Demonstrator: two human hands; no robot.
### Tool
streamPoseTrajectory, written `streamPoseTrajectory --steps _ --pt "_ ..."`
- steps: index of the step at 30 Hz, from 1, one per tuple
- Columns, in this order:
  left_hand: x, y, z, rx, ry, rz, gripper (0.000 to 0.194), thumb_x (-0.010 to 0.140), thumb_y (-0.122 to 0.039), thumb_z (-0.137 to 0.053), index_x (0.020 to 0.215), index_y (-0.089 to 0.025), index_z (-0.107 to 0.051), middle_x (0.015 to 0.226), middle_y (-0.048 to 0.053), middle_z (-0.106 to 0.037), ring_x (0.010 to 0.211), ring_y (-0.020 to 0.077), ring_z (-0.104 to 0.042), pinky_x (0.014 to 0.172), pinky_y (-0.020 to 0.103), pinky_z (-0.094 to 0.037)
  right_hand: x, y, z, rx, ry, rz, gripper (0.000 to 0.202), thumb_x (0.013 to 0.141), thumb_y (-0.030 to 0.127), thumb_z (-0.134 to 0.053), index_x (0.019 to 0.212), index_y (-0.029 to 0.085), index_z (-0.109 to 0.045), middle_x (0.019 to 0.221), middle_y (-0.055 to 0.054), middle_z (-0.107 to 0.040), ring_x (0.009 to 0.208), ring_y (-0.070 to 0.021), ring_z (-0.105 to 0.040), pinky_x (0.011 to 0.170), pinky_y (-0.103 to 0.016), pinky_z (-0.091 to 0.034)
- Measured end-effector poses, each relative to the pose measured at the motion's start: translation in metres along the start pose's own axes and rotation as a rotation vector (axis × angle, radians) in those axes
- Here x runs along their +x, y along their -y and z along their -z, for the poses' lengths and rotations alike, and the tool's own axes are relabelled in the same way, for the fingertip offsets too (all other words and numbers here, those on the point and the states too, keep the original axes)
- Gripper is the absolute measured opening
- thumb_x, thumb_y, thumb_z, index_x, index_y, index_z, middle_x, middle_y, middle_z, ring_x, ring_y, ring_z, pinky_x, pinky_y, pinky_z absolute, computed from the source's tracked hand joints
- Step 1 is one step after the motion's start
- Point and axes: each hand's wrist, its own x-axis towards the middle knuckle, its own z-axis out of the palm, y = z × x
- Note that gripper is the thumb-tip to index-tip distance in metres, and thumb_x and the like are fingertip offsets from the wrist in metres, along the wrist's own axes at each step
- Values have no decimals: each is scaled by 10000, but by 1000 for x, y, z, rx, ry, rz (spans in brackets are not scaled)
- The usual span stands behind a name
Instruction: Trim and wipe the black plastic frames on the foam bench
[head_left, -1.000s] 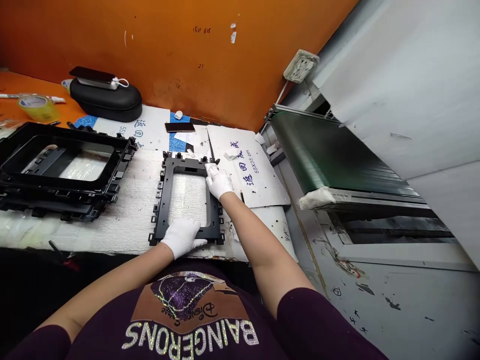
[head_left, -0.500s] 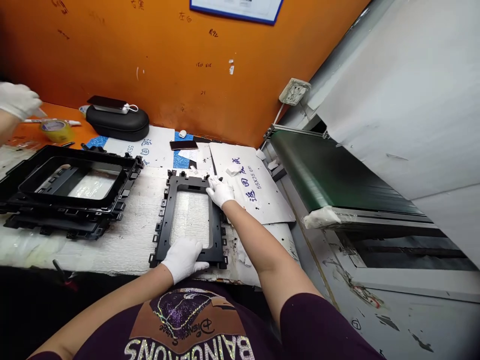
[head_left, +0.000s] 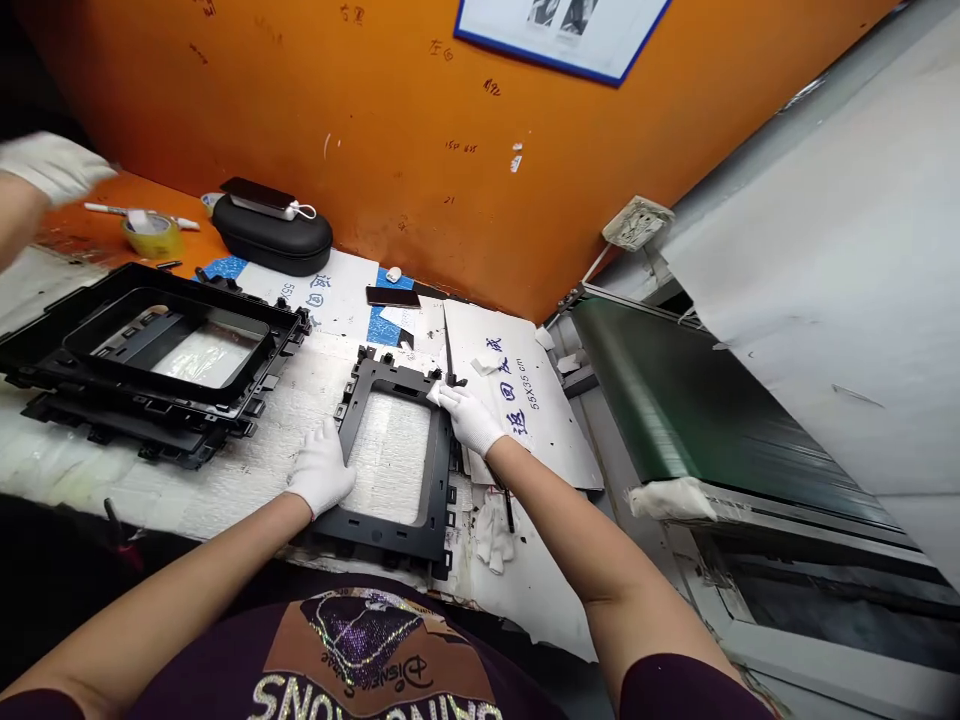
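Observation:
A black plastic frame [head_left: 375,535] with a wide rectangular opening and clips along its edges lies flat on the bench before me. My left hand [head_left: 322,470], in a white glove, grips its left rail, with the thumb toward the opening. At the far right corner, my gloved right hand [head_left: 466,415] presses down with its fingers together. Something small and white, like a bit of cloth, shows at those fingertips; the glove hides most of it. A crumpled white cloth [head_left: 495,535] rests on the bench just right of the frame.
Stacked black frames [head_left: 225,395] stand at the left. Behind are a black case [head_left: 270,240], a phone [head_left: 394,297] and a tape roll [head_left: 154,240]. Another person's gloved hand [head_left: 56,165] hovers far left. A cardboard sheet [head_left: 555,430] and a green conveyor belt [head_left: 660,390] lie right.
My left hand has moved from the near edge of the frame to its left rail. My right hand stays at the far right corner. The whole view has shifted and tilted.

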Motion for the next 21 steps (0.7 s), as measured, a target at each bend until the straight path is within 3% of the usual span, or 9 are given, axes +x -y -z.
streamPoseTrajectory --steps 5,8,13,21 --pt "0 -2 4 -16 90 19 885 791 -253 -627 1544 -42 -211 1461 262 -471 1418 368 -420 1121 479 -413 31 5 -10 117 -75 58 486 942 69 -436 1381 151 -628 1418 -156 -627 1337 -267 -544 1143 -501 -463" --pt "-1 -4 7 -14 124 46 903 813 -264 -614 1559 -34 -159 1497 280 -426 1450 380 -376 1115 506 -414 51 1 -14 171 -85 126 446 962 93 -433 1336 160 -665 1367 -151 -664 1327 -266 -558 1145 -508 -465" --pt "0 -4 7 0 120 6 822 806 -230 -622 1503 -3 -250 1464 271 -451 1416 352 -412 1155 428 -365 78 1 -18 234 -74 250 421 979 113 -431 1292 191 -701 1330 -130 -693 1287 -256 -587 1130 -511 -482" --pt "-1 -7 10 -26 135 39 759 787 -220 -626 1455 -40 -314 1441 249 -477 1402 355 -405 1114 437 -398 110 31 -23 292 -49 344 408 975 89 -430 1256 187 -709 1334 -133 -691 1264 -251 -583 1096 -538 -484"
